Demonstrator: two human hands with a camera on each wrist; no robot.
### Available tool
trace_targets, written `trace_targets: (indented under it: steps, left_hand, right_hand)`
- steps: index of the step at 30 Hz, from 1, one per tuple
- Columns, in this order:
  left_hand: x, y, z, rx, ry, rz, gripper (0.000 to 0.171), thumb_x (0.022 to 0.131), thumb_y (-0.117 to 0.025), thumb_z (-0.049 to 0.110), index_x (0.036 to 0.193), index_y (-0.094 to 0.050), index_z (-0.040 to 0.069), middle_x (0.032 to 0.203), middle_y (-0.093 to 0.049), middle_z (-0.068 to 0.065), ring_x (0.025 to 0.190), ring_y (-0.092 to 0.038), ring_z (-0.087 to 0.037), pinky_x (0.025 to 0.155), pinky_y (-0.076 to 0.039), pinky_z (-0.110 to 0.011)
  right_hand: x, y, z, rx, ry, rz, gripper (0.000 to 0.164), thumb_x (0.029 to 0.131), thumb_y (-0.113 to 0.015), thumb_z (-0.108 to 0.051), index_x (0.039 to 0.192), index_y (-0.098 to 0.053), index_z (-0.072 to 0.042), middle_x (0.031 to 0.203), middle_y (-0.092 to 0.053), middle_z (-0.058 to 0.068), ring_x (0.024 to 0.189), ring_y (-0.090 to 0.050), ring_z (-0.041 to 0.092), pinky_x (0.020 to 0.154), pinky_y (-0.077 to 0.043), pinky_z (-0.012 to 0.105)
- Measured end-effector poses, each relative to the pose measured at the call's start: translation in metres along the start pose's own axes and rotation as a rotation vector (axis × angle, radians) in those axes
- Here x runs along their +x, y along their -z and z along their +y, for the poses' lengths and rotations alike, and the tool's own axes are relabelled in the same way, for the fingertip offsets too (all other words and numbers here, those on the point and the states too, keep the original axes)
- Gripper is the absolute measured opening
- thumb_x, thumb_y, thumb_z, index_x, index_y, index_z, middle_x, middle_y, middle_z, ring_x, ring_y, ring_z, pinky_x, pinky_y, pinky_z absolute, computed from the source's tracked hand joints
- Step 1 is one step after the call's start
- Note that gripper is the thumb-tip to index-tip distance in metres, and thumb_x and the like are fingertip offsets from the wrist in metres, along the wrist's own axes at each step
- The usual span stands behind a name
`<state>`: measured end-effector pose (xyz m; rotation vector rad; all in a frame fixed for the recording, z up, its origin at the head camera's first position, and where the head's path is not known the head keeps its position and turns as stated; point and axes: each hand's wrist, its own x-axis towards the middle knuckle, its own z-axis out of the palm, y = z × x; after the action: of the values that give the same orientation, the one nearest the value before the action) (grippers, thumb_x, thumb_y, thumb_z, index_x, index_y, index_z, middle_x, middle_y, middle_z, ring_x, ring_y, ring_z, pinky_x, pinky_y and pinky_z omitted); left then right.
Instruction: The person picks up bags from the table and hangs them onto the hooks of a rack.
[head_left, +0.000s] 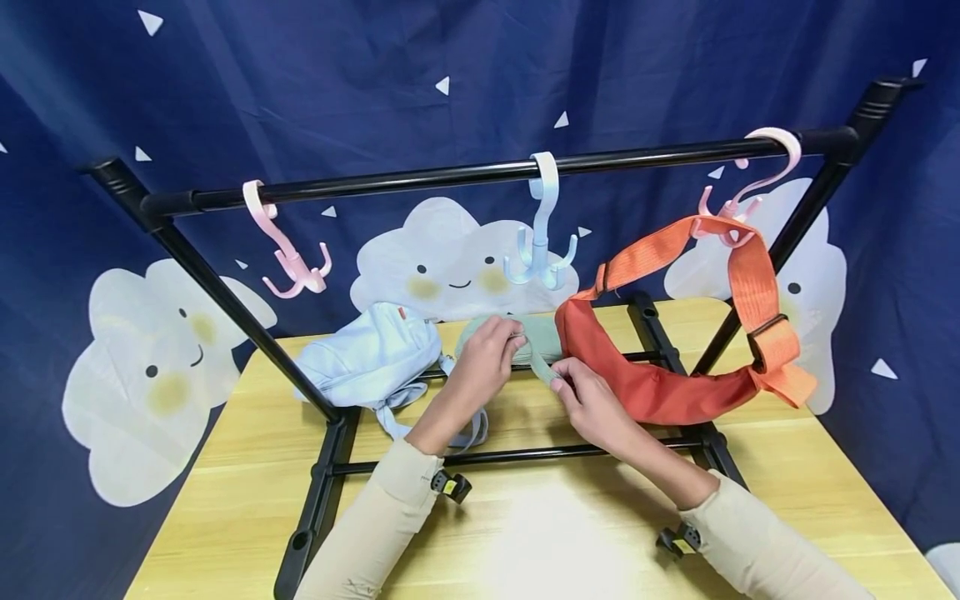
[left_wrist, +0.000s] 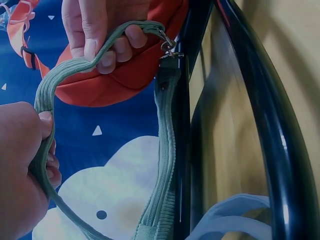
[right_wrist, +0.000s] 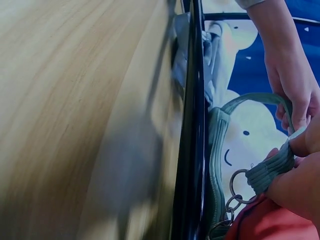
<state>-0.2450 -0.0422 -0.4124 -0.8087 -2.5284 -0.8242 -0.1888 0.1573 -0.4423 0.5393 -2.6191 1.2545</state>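
A green corduroy bag (head_left: 546,332) with a zip lies behind the rack's lower rear bar, between a light blue bag and a red one. My left hand (head_left: 486,357) grips its green strap (left_wrist: 65,67) partway along. Closer to the strap's end, my right hand (head_left: 596,402) pinches the same strap between thumb and fingers. Metal rings (right_wrist: 236,186) join that end to the bag, just beside my right fingers. The strap bows in a loop between both hands and the bag. Part of the green bag is hidden behind my left hand in the head view.
A black rack (head_left: 450,175) carries a left pink hook (head_left: 288,258), a blue hook (head_left: 542,242) and a right pink hook (head_left: 731,212). From the right one hangs a red waist bag (head_left: 652,383) by its orange strap. The light blue bag (head_left: 378,350) lies left on the wooden table (head_left: 247,467).
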Motion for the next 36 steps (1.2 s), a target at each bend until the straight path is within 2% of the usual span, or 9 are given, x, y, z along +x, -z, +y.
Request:
trace_targets:
  steps: [7, 18, 28, 36]
  left_hand:
    - [0.002, 0.004, 0.002, 0.010, -0.035, 0.039, 0.017, 0.106, -0.057, 0.021, 0.111, -0.067, 0.008, 0.106, -0.068, -0.006, 0.099, -0.068, -0.020, 0.090, -0.061, -0.032]
    - [0.006, 0.015, 0.013, 0.022, -0.108, 0.090, 0.015, 0.106, -0.057, 0.019, 0.109, -0.066, 0.008, 0.099, -0.065, -0.005, 0.086, -0.062, -0.016, 0.079, -0.058, -0.029]
    - [0.011, 0.026, 0.023, 0.014, -0.134, 0.124, 0.015, 0.106, -0.057, 0.018, 0.109, -0.067, 0.006, 0.102, -0.066, -0.007, 0.091, -0.064, -0.020, 0.082, -0.059, -0.031]
    - [0.013, 0.035, 0.031, 0.013, -0.195, 0.178, 0.015, 0.106, -0.059, 0.016, 0.111, -0.068, 0.005, 0.102, -0.066, -0.008, 0.091, -0.064, -0.021, 0.082, -0.059, -0.030]
  right_hand:
    - [0.001, 0.001, -0.004, -0.007, -0.003, 0.032, 0.013, 0.104, -0.058, -0.004, 0.115, -0.061, 0.002, 0.091, -0.061, 0.007, 0.078, -0.052, 0.014, 0.073, -0.047, 0.027]
    - [0.002, 0.005, -0.010, -0.010, 0.026, 0.051, 0.016, 0.105, -0.058, -0.007, 0.118, -0.060, 0.003, 0.096, -0.063, 0.009, 0.080, -0.054, 0.015, 0.076, -0.049, 0.029]
    - [0.002, 0.010, -0.015, -0.027, 0.077, 0.086, 0.016, 0.106, -0.057, -0.009, 0.118, -0.059, 0.002, 0.094, -0.062, 0.009, 0.082, -0.055, 0.016, 0.076, -0.049, 0.030]
    - [0.000, 0.016, -0.021, -0.018, 0.125, 0.126, 0.015, 0.105, -0.058, -0.006, 0.118, -0.059, 0.001, 0.093, -0.059, 0.007, 0.078, -0.051, 0.013, 0.072, -0.046, 0.027]
